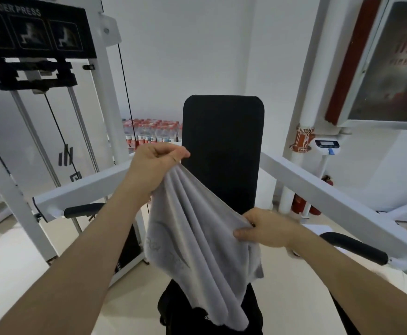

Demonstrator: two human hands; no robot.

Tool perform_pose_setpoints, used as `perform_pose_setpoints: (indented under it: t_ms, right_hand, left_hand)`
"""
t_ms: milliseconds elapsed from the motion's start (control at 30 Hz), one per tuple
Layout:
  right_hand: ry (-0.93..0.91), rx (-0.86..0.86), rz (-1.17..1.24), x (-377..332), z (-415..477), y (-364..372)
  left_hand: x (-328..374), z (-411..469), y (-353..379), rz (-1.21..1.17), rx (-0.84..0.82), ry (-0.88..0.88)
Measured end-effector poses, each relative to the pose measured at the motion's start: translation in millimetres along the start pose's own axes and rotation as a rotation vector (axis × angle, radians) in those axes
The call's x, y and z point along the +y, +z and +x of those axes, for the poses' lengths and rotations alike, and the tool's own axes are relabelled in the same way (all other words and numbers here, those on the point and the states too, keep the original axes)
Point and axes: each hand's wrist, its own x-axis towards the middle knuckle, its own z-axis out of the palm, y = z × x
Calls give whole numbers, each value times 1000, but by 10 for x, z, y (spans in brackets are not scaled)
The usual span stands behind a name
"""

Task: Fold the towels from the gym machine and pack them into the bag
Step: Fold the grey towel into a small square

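Left hand (154, 163): raised in front of the backrest, thumb and curled fingers pinching the upper corner of the towel.
Right hand (263, 228): lower and further right, fingers curled over the other end of the same edge, gripping it.
Pale grey soft-pile towel (197, 238): held in the air between both hands. Its top edge slopes from upper left down to lower right. The cloth hangs in long loose folds with a faint curved pattern woven into the lower left part. Its bottom hem hangs in front of the bag.
Black fabric bag (180, 317): directly under the towel, with small white lettering too small to read surely.
Black padded backrest (221, 141): upright rounded rectangle behind the towel.
White steel machine frame (81, 189): square tubes on both sides, with black foam handles.
Black label plate (33, 27): reads "…ULDER PRESS", above three exercise pictures.
Red-capped water bottles (151, 131): stacked by the far wall.
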Motion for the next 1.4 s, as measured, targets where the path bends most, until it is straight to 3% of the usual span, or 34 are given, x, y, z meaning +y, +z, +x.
perform_pose_setpoints:
  t_ms: [133,200,267,400,467,567,667,767,833,933,1000,1067,1200,1300,1400]
  right_hand:
    - [164,-55,-74,362,-62,138]
    - [261,-35,-67,507,-127,106]
    - [300,40,72,587,-182,53]
    - [236,163,737,398,-211,-81]
    - [229,199,983,170,-189,-76]
    - [179,250,1206,-206,-157,37]
    - [1,221,1075,-478,-143,224]
    - [-77,356,866,-609,-126,341]
    - [-44,387,991,-581,-105,318]
    - [29,312,1159,-549,-138,221]
    - [9,251,1188,-555,-165,168]
    - [-16,206,1175,-578,-173,130]
    - [-35,126,1188,-647,-172,109]
    - [-19,101,1209,-677,-168,119]
    - [11,153,1083,-636,-173,107]
  left_hand:
    - [-110,146,-174,-314,400,-107]
    - [-191,215,-324,-412,513,-99]
    - [-330,249,-459,-318,440,-158]
    - [-451,89,-307,379,-102,-266]
    - [-442,-56,-86,431,-123,-245]
    - [-421,-232,181,-67,-40,-367]
    - [-368,-397,414,-514,-61,-429]
    - [-284,-590,532,-586,-199,-255]
    - [-255,-690,501,-297,-265,13]
    - [-251,-833,444,428,-200,514]
    - [-234,-920,431,635,-229,774]
    - [-197,-995,450,690,-366,911]
    - [-162,-967,484,895,-398,1055]
    - [-152,-879,470,862,-349,1094]
    - [-68,-905,460,521,-383,768]
